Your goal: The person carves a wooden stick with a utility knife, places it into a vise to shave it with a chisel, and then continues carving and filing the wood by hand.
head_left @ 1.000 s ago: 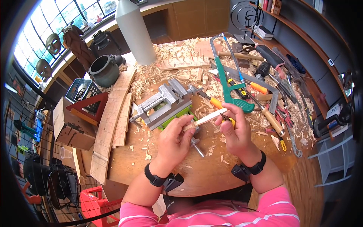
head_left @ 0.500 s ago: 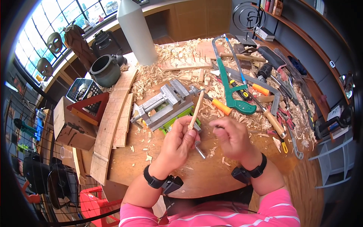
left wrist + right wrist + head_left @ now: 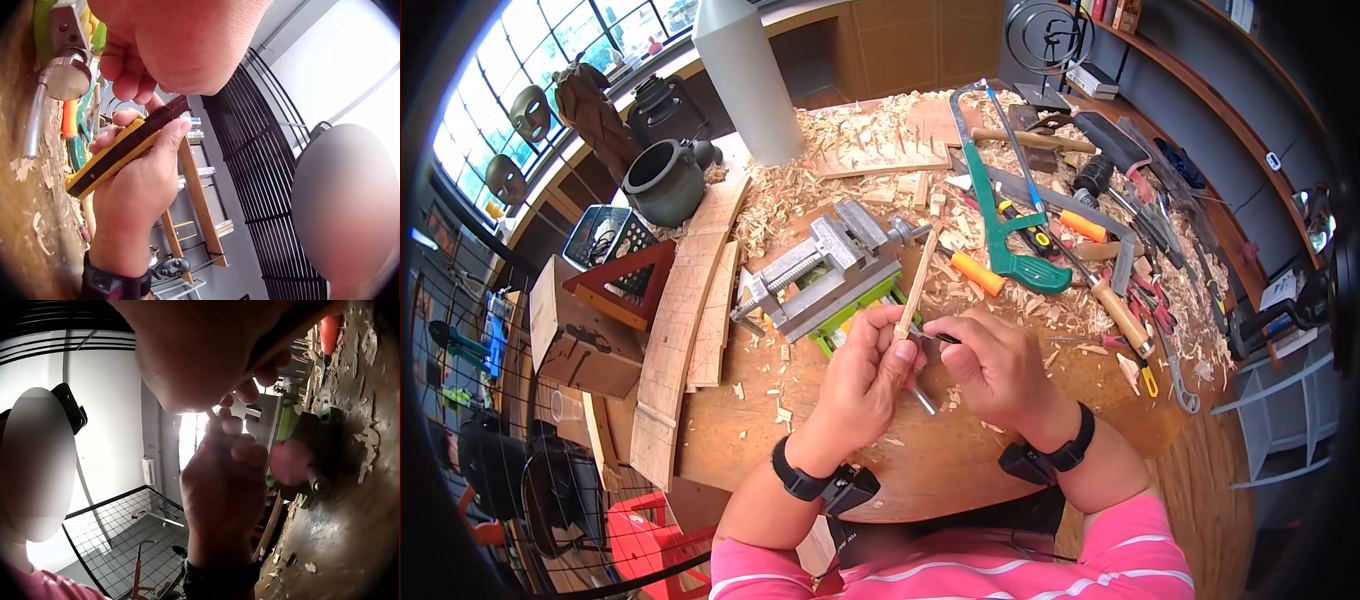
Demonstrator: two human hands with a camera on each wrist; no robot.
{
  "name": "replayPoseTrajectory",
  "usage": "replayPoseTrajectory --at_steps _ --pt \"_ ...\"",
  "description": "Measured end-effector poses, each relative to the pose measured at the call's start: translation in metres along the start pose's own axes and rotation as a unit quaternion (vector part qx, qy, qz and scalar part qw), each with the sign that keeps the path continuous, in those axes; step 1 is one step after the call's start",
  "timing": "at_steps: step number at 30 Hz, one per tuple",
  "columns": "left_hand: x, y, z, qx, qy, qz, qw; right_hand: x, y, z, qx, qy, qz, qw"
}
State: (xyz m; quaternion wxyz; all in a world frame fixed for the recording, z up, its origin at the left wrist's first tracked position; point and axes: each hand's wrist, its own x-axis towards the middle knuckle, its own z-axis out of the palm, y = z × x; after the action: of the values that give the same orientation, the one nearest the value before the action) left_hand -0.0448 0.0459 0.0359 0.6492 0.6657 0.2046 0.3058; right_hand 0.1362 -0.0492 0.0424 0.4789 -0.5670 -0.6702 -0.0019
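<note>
My left hand (image 3: 865,375) grips a slim, pale whittled wooden stick (image 3: 919,280) near its lower end, and the stick points up and away over the bench. In my right hand (image 3: 1000,370) is a yellow and black utility knife (image 3: 119,153), its handle lying across the palm with fingers and thumb around it. The knife's dark front end comes close to the left hand's fingertips beside the stick. In the right wrist view the left hand (image 3: 222,487) appears dim against the window light. Just beyond the hands stands a metal vise (image 3: 825,275) on a green base.
Wood shavings (image 3: 840,125) cover the far part of the wooden bench (image 3: 730,440). A green hacksaw (image 3: 1000,220), an orange-handled tool (image 3: 977,273) and a wooden-handled tool (image 3: 1122,315) lie to the right. Long boards (image 3: 685,320), a box (image 3: 585,335) and a dark pot (image 3: 665,185) stand left.
The stick has swung from pointing right to pointing upward in the left hand. The right hand moved off the stick, turned over, then came back toward the left fingers with the knife.
</note>
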Motion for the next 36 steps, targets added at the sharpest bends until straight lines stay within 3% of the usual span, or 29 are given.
replayPoseTrajectory --at_steps 10,16,18,22,24,36 --pt "0.0 -0.002 0.0 0.019 0.007 0.005 1.0 -0.001 0.003 0.002 0.014 -0.021 0.032 0.999" --pt "0.0 0.001 -0.004 0.055 -0.031 0.0 0.998 -0.002 0.001 0.001 0.025 -0.04 0.043 0.998" --pt "0.0 -0.001 -0.002 0.108 -0.02 0.06 0.992 -0.002 -0.001 0.0 0.032 -0.047 0.051 0.997" --pt "-0.004 0.014 -0.001 0.193 -0.015 0.03 0.981 -0.002 -0.003 -0.002 0.026 -0.051 0.045 0.997" --pt "-0.004 0.015 -0.001 0.248 -0.004 0.077 0.966 -0.002 -0.003 -0.002 0.027 -0.049 0.032 0.998" --pt "-0.005 0.012 -0.004 0.255 -0.007 0.096 0.962 -0.002 -0.01 -0.002 -0.002 -0.034 0.029 0.999"
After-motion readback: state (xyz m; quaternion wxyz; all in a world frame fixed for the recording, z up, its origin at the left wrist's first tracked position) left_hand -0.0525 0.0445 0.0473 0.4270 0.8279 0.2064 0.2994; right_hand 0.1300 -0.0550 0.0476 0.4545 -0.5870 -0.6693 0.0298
